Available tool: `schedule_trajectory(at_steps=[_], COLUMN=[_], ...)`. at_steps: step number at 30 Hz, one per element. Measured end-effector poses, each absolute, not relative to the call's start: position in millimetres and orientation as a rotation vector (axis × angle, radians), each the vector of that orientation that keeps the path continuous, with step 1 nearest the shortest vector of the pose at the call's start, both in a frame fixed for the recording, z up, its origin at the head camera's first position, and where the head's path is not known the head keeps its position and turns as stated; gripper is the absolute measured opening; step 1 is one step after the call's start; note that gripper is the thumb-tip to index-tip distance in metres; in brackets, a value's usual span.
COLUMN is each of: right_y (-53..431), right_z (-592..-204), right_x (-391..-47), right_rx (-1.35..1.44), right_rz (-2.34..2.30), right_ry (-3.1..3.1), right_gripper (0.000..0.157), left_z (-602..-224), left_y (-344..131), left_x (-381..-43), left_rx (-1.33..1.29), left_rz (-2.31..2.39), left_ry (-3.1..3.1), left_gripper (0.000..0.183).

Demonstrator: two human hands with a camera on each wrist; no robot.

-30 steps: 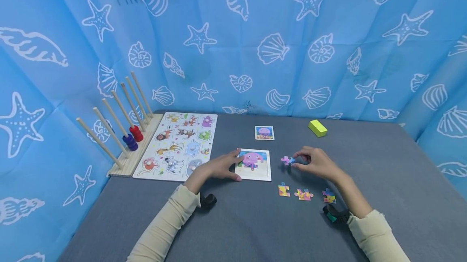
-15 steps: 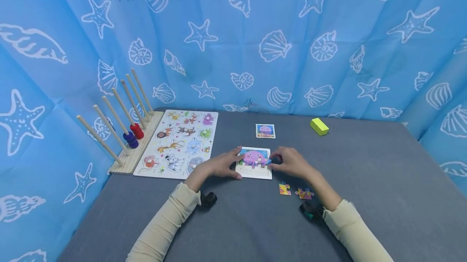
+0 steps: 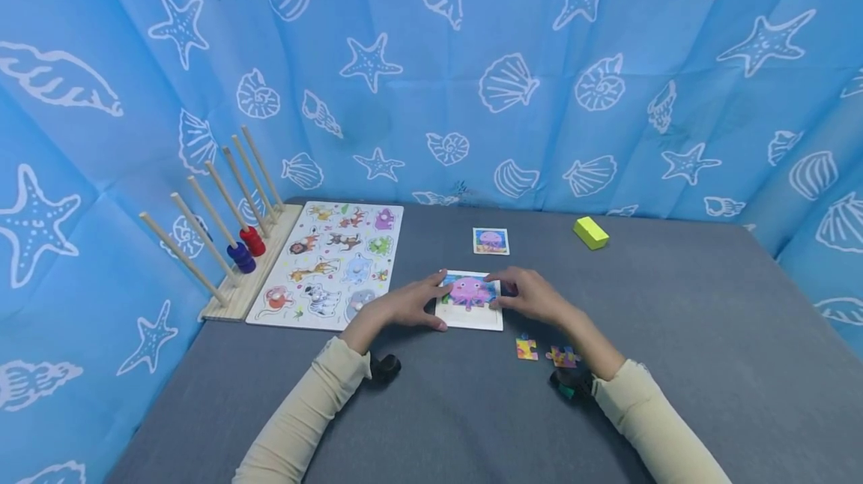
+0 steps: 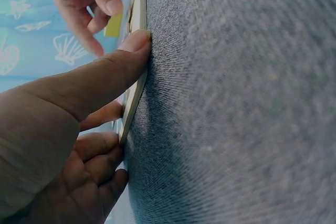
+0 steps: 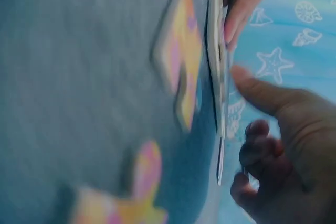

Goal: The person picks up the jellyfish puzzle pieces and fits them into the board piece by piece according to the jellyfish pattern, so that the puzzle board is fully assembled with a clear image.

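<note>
A small square jigsaw tray (image 3: 485,324) with a pink octopus picture lies on the table; its upper part is filled and bare wood shows along the near side. My left hand (image 3: 402,304) grips the tray's left end, thumb at the near corner and fingers at the far side, as the left wrist view also shows. Over the tray's right side is my right hand (image 3: 533,297), thumb and index finger apart, fingertips on or just above the picture. In the right wrist view no piece shows between its fingers. A yellow puzzle piece (image 3: 527,349) and another puzzle piece (image 3: 562,357) lie near the right wrist.
A small octopus picture card (image 3: 491,241) and a yellow block (image 3: 590,233) lie at the back. An animal knob puzzle board (image 3: 337,267) and a wooden peg rack (image 3: 232,304) with red and blue rings stand at the left. A blue curtain (image 3: 431,79) hangs behind.
My right hand has moved left to the tray with a pink and blue puzzle piece, set it in the picture and let go. The left hand stays. The rightmost loose piece is now hidden by the right arm.
</note>
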State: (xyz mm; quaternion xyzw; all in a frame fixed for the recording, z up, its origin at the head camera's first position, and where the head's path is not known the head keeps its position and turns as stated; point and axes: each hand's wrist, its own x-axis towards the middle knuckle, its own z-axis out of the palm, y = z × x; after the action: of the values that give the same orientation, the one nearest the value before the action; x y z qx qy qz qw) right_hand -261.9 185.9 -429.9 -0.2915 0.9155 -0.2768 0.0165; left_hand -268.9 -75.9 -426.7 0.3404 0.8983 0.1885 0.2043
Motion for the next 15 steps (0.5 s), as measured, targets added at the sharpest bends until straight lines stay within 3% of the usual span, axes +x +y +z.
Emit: schedule_trajectory(at_steps=[15], right_y=[185], right_z=[-426], right_x=[-276], right_rx=[-1.221], right_rz=[-0.685], right_ry=[2.733], right_gripper=[0.032], left_z=[-425], left_y=[-76], left_x=[-268], left_rx=[0.953], left_rz=[0.525], left_ry=[2.499], left_gripper=[0.079])
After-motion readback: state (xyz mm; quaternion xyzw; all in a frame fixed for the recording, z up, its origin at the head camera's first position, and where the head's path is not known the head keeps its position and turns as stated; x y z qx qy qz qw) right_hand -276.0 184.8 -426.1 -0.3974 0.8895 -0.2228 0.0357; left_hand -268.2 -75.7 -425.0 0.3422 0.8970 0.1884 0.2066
